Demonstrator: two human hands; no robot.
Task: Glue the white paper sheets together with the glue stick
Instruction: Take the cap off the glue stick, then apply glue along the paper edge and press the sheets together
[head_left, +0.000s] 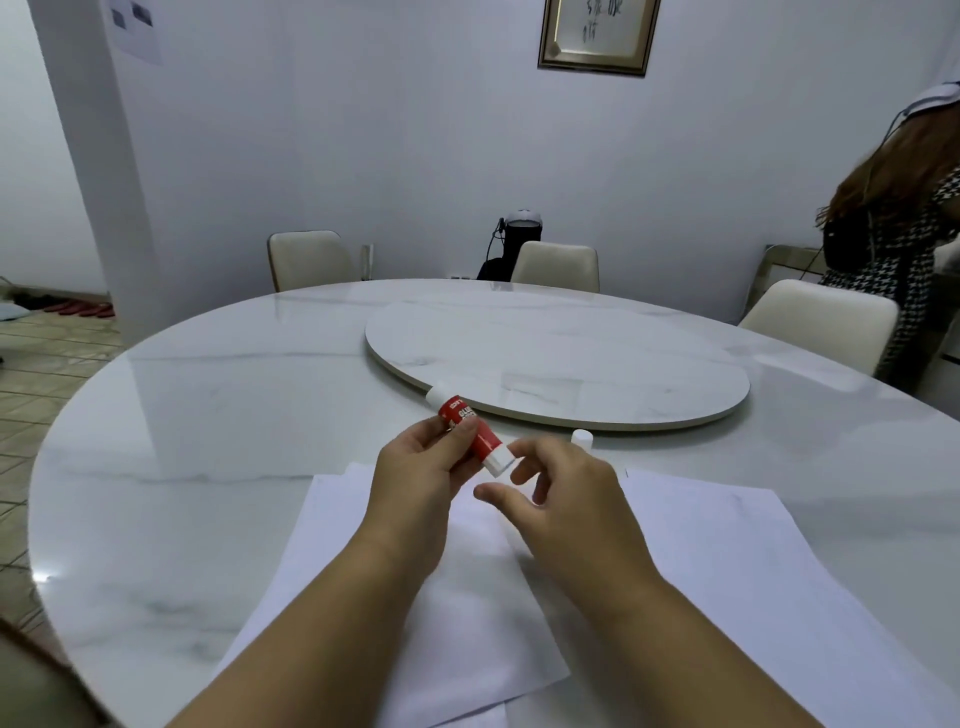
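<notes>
My left hand (431, 462) grips a red and white glue stick (470, 434), held tilted above the table with one white end pointing down right. My right hand (561, 488) hovers just beside that white end, fingers apart and curled, holding nothing. A small white cap (582, 437) stands on the table just behind my right hand. White paper sheets lie under my arms: one sheet on the left (457, 613) and another on the right (727, 561), with overlapping edges partly hidden by my forearms.
A round marble table (208, 467) carries a raised turntable (561, 358) in its middle. Cream chairs (558, 265) stand around the far side. A person in a checked dress (893, 244) stands at the right edge.
</notes>
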